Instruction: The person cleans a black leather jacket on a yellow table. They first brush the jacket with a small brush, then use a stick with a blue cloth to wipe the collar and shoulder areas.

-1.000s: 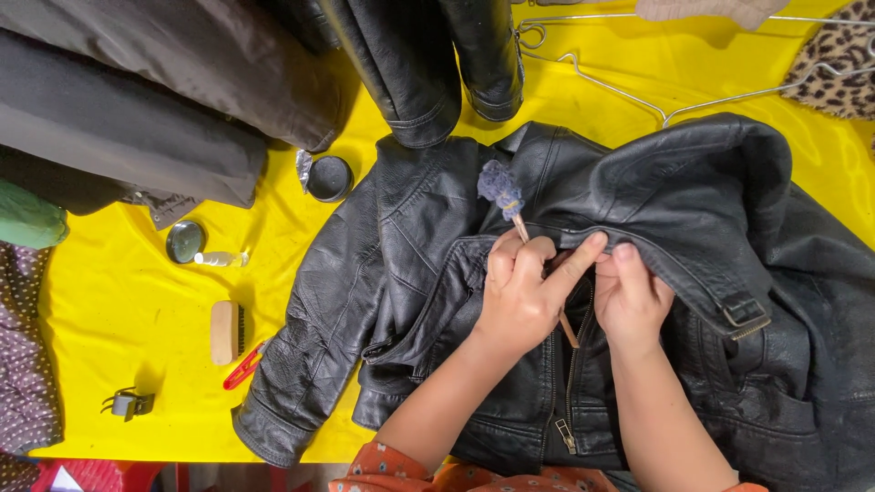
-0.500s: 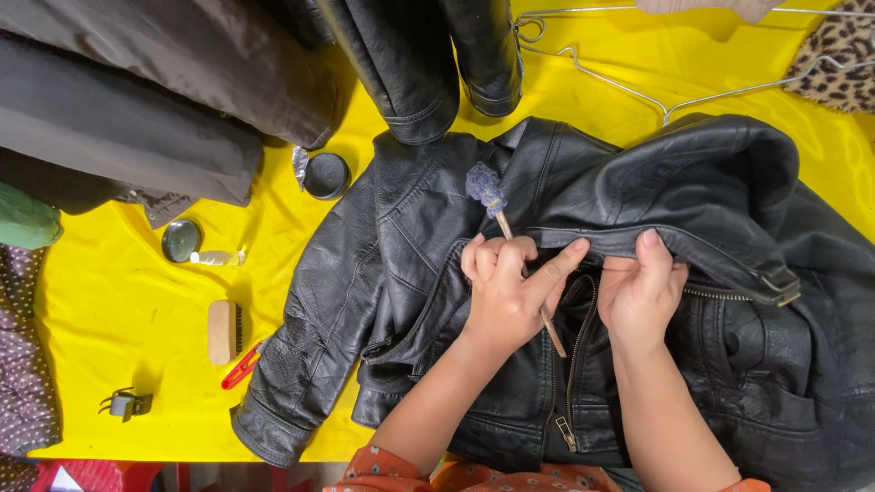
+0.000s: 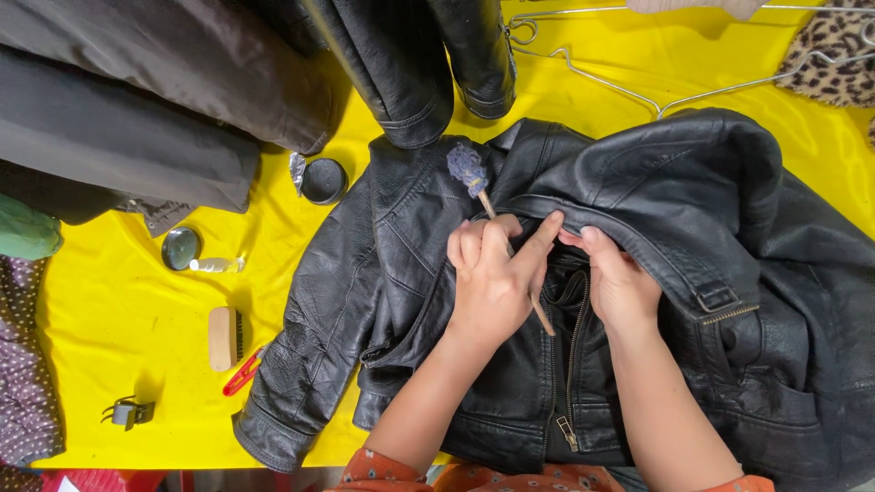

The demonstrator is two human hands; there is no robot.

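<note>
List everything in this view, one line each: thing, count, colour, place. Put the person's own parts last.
leather jacket: 1, black, spread on the cloth, centre-right
dauber stick: 1, blue tuft, wooden handle, in left hand
table cloth: 1, yellow
polish tin: 1, black, left of jacket
round lid: 1, grey, far left
small bottle: 1, clear, beside lid
brush: 1, wooden, left
clip: 1, red, below brush
wire hangers: two, silver, top
dark garments: several, top left
left hand: grips stick
right hand: pinches jacket edge

bare forearms, with orange sleeves (image 3: 383, 466) in what looks like a small pale print.
</note>
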